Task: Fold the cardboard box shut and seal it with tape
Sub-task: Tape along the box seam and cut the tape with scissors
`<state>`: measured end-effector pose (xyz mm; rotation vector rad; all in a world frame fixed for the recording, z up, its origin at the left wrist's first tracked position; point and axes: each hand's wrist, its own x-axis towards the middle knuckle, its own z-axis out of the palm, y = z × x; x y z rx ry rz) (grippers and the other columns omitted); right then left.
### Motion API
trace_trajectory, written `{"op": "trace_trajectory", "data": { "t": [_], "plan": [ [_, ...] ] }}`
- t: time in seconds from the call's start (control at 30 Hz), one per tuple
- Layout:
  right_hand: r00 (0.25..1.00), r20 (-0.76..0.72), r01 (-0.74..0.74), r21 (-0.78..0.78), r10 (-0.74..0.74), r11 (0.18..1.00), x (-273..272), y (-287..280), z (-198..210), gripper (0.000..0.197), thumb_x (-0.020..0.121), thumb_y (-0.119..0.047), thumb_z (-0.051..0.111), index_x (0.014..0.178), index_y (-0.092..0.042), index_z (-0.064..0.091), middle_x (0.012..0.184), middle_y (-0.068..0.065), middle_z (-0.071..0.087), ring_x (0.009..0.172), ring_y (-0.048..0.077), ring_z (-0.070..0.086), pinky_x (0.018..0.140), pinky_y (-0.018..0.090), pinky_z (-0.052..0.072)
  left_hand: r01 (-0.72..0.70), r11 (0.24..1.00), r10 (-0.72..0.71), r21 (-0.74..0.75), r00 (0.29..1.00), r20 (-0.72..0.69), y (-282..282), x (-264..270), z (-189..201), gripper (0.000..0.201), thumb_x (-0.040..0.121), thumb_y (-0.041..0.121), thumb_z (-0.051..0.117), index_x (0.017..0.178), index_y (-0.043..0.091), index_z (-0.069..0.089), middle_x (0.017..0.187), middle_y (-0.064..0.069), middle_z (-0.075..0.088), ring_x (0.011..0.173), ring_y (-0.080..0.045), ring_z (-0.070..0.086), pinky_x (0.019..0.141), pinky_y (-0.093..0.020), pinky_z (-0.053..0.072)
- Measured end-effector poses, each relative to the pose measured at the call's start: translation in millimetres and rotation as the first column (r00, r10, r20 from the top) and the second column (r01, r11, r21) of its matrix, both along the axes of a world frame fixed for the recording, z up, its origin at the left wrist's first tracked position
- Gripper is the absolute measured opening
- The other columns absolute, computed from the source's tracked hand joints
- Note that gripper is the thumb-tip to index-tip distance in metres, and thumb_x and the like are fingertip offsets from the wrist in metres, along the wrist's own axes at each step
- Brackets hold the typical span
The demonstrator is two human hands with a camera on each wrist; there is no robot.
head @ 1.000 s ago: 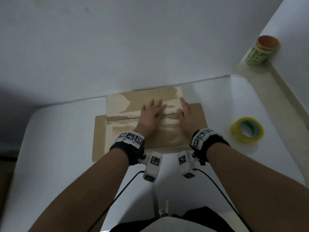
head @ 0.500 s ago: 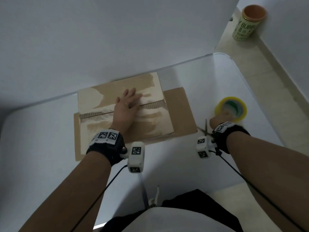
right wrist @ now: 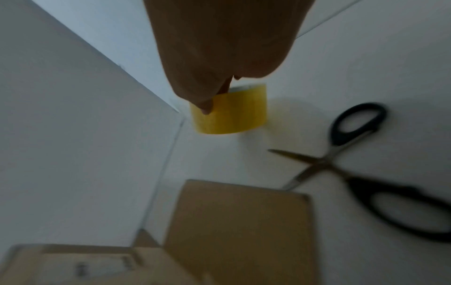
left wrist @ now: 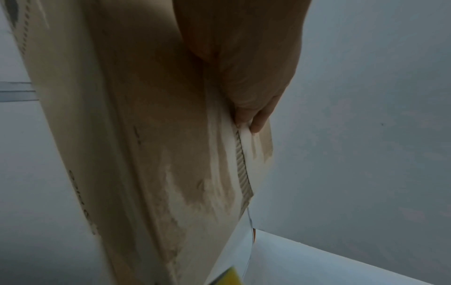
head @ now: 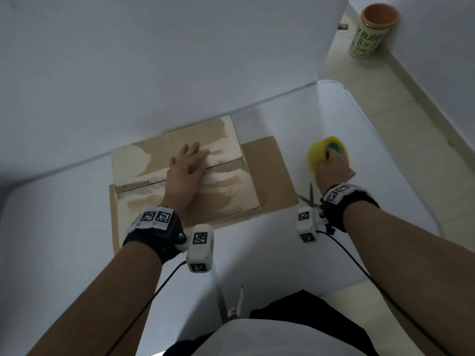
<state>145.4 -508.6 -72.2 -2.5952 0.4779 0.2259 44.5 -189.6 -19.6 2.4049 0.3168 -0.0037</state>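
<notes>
The cardboard box (head: 144, 181) lies on the white table (head: 64, 240) against the wall, its two top flaps folded down and meeting at a seam. My left hand (head: 186, 170) presses flat across that seam with straight fingers; the left wrist view shows a fingertip (left wrist: 258, 123) on the flap edge of the box (left wrist: 151, 154). A side flap (head: 270, 176) sticks out flat to the right. My right hand (head: 331, 168) grips the yellow tape roll (head: 317, 155) at the table's right side, thumb on the roll's outer band (right wrist: 231, 113).
Black-handled scissors (right wrist: 349, 167) lie open on the table between the box's side flap and the tape; their blades (head: 309, 196) show by my right wrist. A green can (head: 370, 34) with an orange lid stands on the floor at the far right. The table edge (head: 401, 160) curves close to the tape.
My right hand left the box top, moved right across the table and took hold of the tape roll. The left hand stayed pressing on the flaps. The head view swung right.
</notes>
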Motion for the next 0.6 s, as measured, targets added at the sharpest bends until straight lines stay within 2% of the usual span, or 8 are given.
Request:
{"op": "trace_trajectory", "data": {
  "t": [0.07, 0.13, 0.2, 0.23, 0.3, 0.37, 0.47, 0.6],
  "plan": [
    [0.993, 0.097, 0.043, 0.237, -0.068, 0.971, 8, 20, 20, 0.035, 0.093, -0.018, 0.046, 0.126, -0.012, 0.055, 0.122, 0.016, 0.060, 0.113, 0.035, 0.054, 0.100, 0.048, 0.039, 0.006, 1.000, -0.006, -0.004, 1.000, -0.001, 0, -1, 1, 0.039, 0.096, 0.017, 0.053, 0.133, 0.027, 0.056, 0.154, 0.007, 0.032, 0.147, -0.011, 0.016, 0.120, -0.038, 0.003],
    [0.977, 0.184, 0.005, 0.470, -0.103, 0.882, 14, 42, 48, 0.035, 0.090, -0.012, 0.047, 0.124, -0.012, 0.058, 0.115, 0.011, 0.064, 0.102, 0.028, 0.059, 0.092, 0.043, 0.048, 0.014, 1.000, -0.014, -0.003, 1.000, -0.008, 0, -1, 3, 0.039, 0.096, 0.016, 0.052, 0.133, 0.027, 0.055, 0.155, 0.007, 0.031, 0.147, -0.011, 0.016, 0.120, -0.038, 0.004],
    [0.961, 0.253, -0.083, 0.637, -0.107, 0.767, 18, 64, 81, 0.030, 0.085, -0.009, 0.047, 0.110, -0.015, 0.063, 0.092, -0.001, 0.064, 0.081, 0.014, 0.056, 0.075, 0.034, 0.050, 0.023, 0.999, -0.023, -0.022, 1.000, -0.017, 1, -1, 5, 0.039, 0.096, 0.014, 0.052, 0.133, 0.026, 0.055, 0.155, 0.007, 0.031, 0.147, -0.011, 0.016, 0.120, -0.038, 0.004],
    [0.956, 0.280, -0.136, 0.678, -0.083, 0.722, 19, 76, 97, 0.025, 0.082, -0.012, 0.046, 0.098, -0.019, 0.064, 0.081, -0.008, 0.059, 0.072, 0.008, 0.052, 0.067, 0.028, 0.047, 0.025, 0.999, -0.026, -0.042, 0.999, -0.022, 3, -1, 5, 0.040, 0.095, 0.012, 0.052, 0.132, 0.026, 0.056, 0.155, 0.007, 0.031, 0.147, -0.010, 0.016, 0.120, -0.037, 0.004],
    [0.949, 0.316, -0.233, 0.726, -0.013, 0.647, 19, 96, 124, 0.024, 0.076, -0.021, 0.047, 0.091, -0.020, 0.065, 0.075, -0.011, 0.056, 0.070, 0.007, 0.049, 0.066, 0.023, 0.042, 0.028, 0.995, -0.031, -0.092, 0.999, -0.023, 6, -3, 5, 0.042, 0.092, 0.008, 0.055, 0.130, 0.025, 0.058, 0.154, 0.006, 0.034, 0.146, -0.010, 0.018, 0.120, -0.038, 0.005],
    [0.938, 0.338, -0.316, 0.737, 0.078, 0.598, 14, 115, 143, 0.030, 0.077, -0.023, 0.051, 0.100, -0.013, 0.067, 0.084, -0.006, 0.061, 0.078, 0.011, 0.053, 0.071, 0.028, 0.043, -0.002, 0.977, 0.002, -0.213, 1.000, -0.004, 9, -4, 8, 0.045, 0.089, 0.001, 0.056, 0.127, 0.024, 0.060, 0.152, 0.004, 0.038, 0.144, -0.010, 0.025, 0.121, -0.036, 0.011],
    [0.910, 0.310, -0.414, 0.722, 0.275, 0.554, -2, 145, 157, 0.025, 0.089, -0.008, 0.054, 0.109, -0.004, 0.067, 0.096, 0.002, 0.064, 0.084, 0.012, 0.057, 0.074, 0.025, 0.044, -0.087, 0.854, 0.107, -0.512, 0.994, 0.009, 13, -12, 20, 0.048, 0.084, -0.010, 0.055, 0.120, 0.020, 0.065, 0.146, 0.005, 0.045, 0.137, -0.007, 0.038, 0.116, -0.027, 0.025],
    [0.874, 0.199, -0.432, 0.736, 0.444, 0.521, -30, 182, 160, 0.027, 0.091, -0.003, 0.054, 0.116, -0.002, 0.066, 0.104, 0.004, 0.063, 0.095, 0.015, 0.057, 0.084, 0.028, 0.045, -0.200, 0.715, 0.260, -0.670, 0.966, -0.012, 28, -30, 23, 0.053, 0.082, -0.012, 0.060, 0.109, 0.032, 0.069, 0.136, 0.013, 0.053, 0.131, -0.006, 0.045, 0.112, -0.034, 0.035]
  ]
}}
